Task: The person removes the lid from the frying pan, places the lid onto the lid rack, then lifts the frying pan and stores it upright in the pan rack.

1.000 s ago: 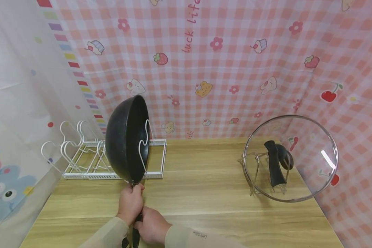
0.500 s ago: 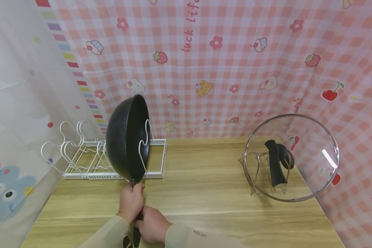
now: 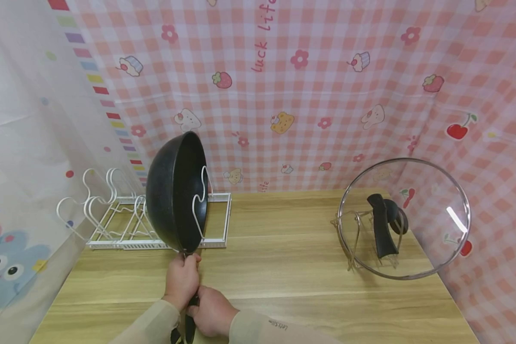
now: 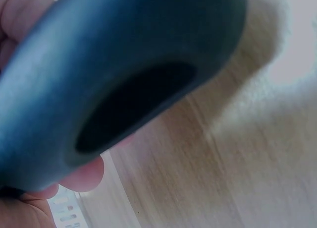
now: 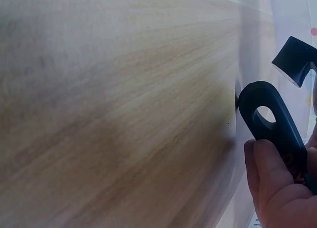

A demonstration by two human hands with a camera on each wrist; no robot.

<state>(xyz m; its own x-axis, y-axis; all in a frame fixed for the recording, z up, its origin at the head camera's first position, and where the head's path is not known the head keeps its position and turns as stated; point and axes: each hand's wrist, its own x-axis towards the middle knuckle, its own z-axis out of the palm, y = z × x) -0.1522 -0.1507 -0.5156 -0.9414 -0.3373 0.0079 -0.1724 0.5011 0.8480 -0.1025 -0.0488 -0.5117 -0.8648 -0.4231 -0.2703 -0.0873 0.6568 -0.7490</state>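
Observation:
A black wok (image 3: 161, 191) stands on its side in a white wire rack (image 3: 215, 243), its hollow turned to the right. A tall wire loop of the rack rises in front of the hollow. My left hand (image 3: 182, 279) grips the wok's handle close to the bowl. Just behind it, nearer to me, my right hand (image 3: 212, 313) holds the same handle. The right wrist view shows the handle's end (image 5: 262, 96) with its hanging hole, and fingers (image 5: 272, 171) wrapped below it. Large and blurred, the handle (image 4: 129, 44) fills much of the left wrist view.
On the right, a glass lid with a metal rim (image 3: 466, 205) and a black handle (image 3: 382, 229) leans upright in a small wire stand (image 3: 356, 243). More white loops (image 3: 90, 210) of the rack stand left of the wok. Patterned cloth (image 3: 258, 95) hangs behind the wooden table (image 3: 284, 267).

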